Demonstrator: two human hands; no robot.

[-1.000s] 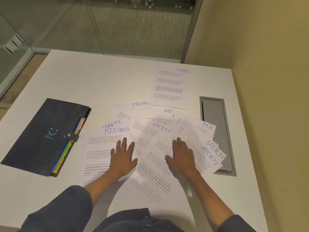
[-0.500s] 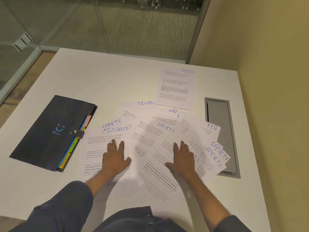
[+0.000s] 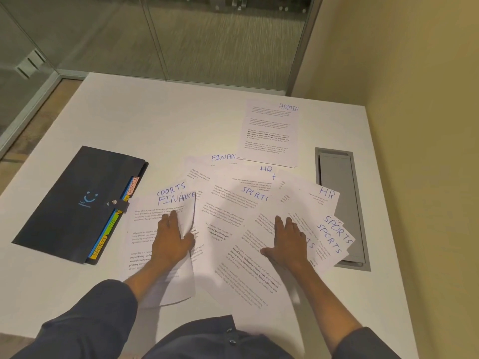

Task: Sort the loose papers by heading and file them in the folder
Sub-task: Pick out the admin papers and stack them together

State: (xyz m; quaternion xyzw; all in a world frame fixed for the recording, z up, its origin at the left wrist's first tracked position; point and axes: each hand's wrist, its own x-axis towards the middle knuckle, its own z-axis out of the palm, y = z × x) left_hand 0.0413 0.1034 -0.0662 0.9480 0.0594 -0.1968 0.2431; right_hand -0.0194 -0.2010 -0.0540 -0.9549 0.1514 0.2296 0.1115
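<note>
Loose printed sheets with handwritten headings lie fanned on the white table (image 3: 155, 120). My left hand (image 3: 171, 242) pinches the right edge of the FINANCE sheet (image 3: 147, 216), which curls up off the pile; a SPORTS sheet (image 3: 172, 188) peeks out behind it. My right hand (image 3: 287, 242) rests flat on the overlapping sheets, among them a SPORTS sheet (image 3: 233, 203), an HR sheet (image 3: 316, 203) and two more SPORTS sheets (image 3: 334, 237). An ADMIN sheet (image 3: 269, 133) lies apart farther back. The dark folder (image 3: 67, 203) lies closed at the left, showing coloured tabs.
A grey cable hatch (image 3: 339, 182) is set into the table at the right, partly under the fanned sheets. A yellow wall (image 3: 414, 125) runs along the table's right side, and glass panels (image 3: 181, 35) stand behind the far edge.
My left hand slid left across the FINANCE sheet and has taken hold of its right edge, lifting it. My right hand stays flat on the papers.
</note>
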